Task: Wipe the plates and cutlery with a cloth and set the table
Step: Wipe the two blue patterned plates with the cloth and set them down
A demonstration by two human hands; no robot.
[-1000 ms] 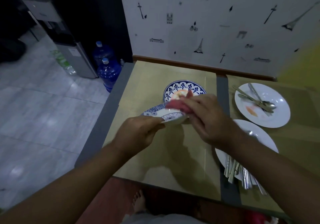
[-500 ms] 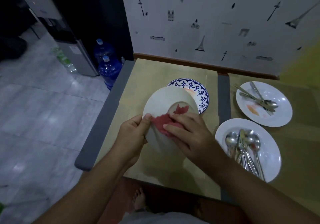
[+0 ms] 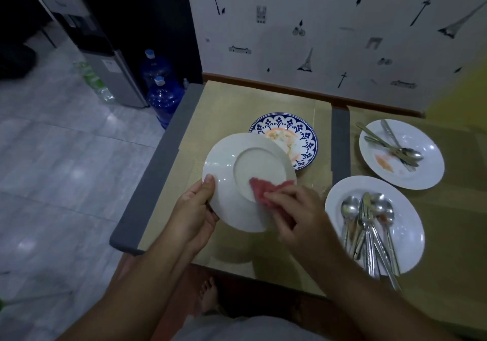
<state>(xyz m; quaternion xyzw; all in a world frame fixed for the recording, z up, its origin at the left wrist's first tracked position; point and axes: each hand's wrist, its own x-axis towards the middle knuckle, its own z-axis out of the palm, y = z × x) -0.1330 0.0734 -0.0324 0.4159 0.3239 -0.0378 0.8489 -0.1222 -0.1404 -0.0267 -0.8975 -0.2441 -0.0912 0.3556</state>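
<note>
Plate [image 3: 232, 166] upside down above table [image 3: 150, 182], rim gripped by left hand [image 3: 195, 209]; red cloth [image 3: 259, 189] pinched in right hand [image 3: 297, 214], pressed on underside. Early stage: patterned plate [image 3: 305, 135], stained white plate [image 3: 427, 174], cutlery [image 3: 369, 230] unwiped; nothing set.

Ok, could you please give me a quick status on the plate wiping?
Left hand grips upturned plate rim. Right hand presses red cloth on its underside. Nothing in the way.

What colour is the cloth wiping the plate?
The cloth is pinkish red; head view.
</note>
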